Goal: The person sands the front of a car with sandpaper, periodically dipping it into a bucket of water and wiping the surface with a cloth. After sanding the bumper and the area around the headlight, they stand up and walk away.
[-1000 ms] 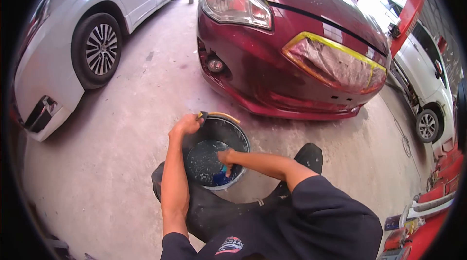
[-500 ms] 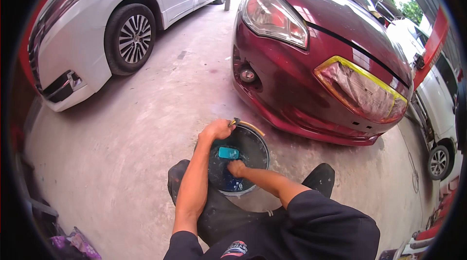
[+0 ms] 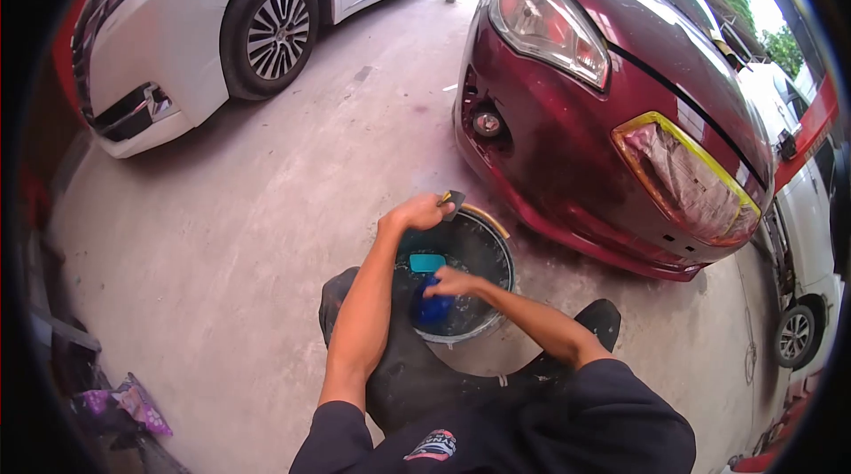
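Blue item (image 3: 433, 308) has come into clearer view inside bucket (image 3: 511, 283), under half-curled right hand (image 3: 454, 282) — grip unclear — by teal block (image 3: 427, 263); left hand (image 3: 418, 212) closed on dark pad (image 3: 455, 202) at bucket's far rim; apparently mid-dip, lifting calls for firm fingers.

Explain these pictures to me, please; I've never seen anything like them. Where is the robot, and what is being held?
There is no robot here: these are a person's bare hands. One camera, worn on the head, takes every picture, looking forward and down.

On the pale concrete floor stands a round black bucket. The left hand holds a thin dark flat piece above its rim. The right hand is inside, at a blue item too blurred to name. A turquoise rectangular block is in there too.

Ahead is a glossy maroon car with a yellow-taped, covered patch; a white vehicle is at upper left.
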Tool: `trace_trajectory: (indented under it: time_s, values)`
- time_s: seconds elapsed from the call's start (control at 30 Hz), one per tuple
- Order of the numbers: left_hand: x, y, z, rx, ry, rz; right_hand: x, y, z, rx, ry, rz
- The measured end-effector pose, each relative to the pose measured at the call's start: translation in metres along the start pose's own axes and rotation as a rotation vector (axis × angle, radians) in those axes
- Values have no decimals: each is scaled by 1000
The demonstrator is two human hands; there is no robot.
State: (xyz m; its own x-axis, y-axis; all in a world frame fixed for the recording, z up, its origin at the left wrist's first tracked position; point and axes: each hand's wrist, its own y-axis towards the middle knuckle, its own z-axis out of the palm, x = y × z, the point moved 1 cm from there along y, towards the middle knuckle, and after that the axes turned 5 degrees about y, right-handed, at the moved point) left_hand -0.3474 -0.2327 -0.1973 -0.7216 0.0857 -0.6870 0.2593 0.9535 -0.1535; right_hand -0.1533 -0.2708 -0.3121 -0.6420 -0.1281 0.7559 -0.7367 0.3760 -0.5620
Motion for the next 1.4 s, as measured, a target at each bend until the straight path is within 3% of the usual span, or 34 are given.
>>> trace_trajectory:
  time_s: [0.07,0.13,0.17,0.2,0.27,0.37,0.47,0.53,0.57,0.6,0.67,0.7,0.73,0.8,0.83,0.87,0.93,0.97,1.0,1.03,1.07,1.13,1.17,1.23,1.27,1.33,1.37,1.4]
  values:
    - [3,8,1,75,-64,-78,16,-27,-29,-260,449,-105]
    - [18,18,12,-29,-192,-24,52,-60,-53,-494,714,-357]
    - [23,27,16,-39,-271,-29,65,-73,-68,-463,779,-422]
    - [-13,3,0,-6,-506,-185,76,-80,-86,-435,839,-503]
    - [-23,5,2,39,-903,-296,91,-84,-105,-411,949,-638]
    - [-22,16,18,88,-1319,-308,106,-81,-108,-532,952,-519]
    - [-5,37,35,-13,-1514,-276,82,-65,-100,-579,952,-411]
    - [-1,46,35,-344,-1449,-296,74,-77,-97,-691,714,-232]
    - [-6,43,25,-403,-1393,-292,63,-76,-95,-780,630,-154]
    - [-13,36,16,-469,-1335,-293,52,-75,-90,-606,915,-255]
    - [-25,32,15,-677,-940,-233,44,-65,-71,-531,1439,-263]
    - [-29,30,15,-775,-738,-196,54,-66,-62,-553,1453,-316]
    - [-33,29,20,-773,-686,-197,65,-66,-54,-574,1469,-364]
    - [-44,27,33,-776,-587,-204,75,-56,-51,-691,1640,-267]
    - [-54,24,40,-743,-693,-89,86,-61,-49,-642,1760,-323]
    - [-57,20,39,-527,-870,-71,93,-64,-50,-590,1877,-382]
    - [-83,-2,14,-73,-1198,-33,57,-44,-69,-104,2137,-933]
    - [-93,-11,1,-98,-1233,70,61,-56,-80,-341,2194,-784]
    - [-105,-18,-9,-259,-1252,120,66,-73,-96,-577,2229,-628]
    - [-94,-16,-14,-397,-1117,83,55,-80,-118,-668,2222,-688]
    - [-76,-13,-20,-531,-980,46,71,-105,-138,-815,2114,-787]
    - [-49,-3,-16,-522,-864,-99,112,-156,-180,-1373,1482,-900]
    - [-37,2,-10,-512,-804,-172,131,-173,-209,-1537,1131,-935]
    - [-20,17,6,-537,-485,-205,141,-189,-286,-2190,-152,-857]
    - [-18,22,13,-544,-321,-213,147,-198,-318,-2235,-432,-778]
    - [-25,28,22,-524,78,-180,137,-214,-374,-2013,-913,-172]
    - [-28,31,27,-515,278,-155,127,-216,-397,-2025,-1063,-293]
    - [-28,34,31,-468,280,-163,117,-219,-413,-2018,-1217,-416]
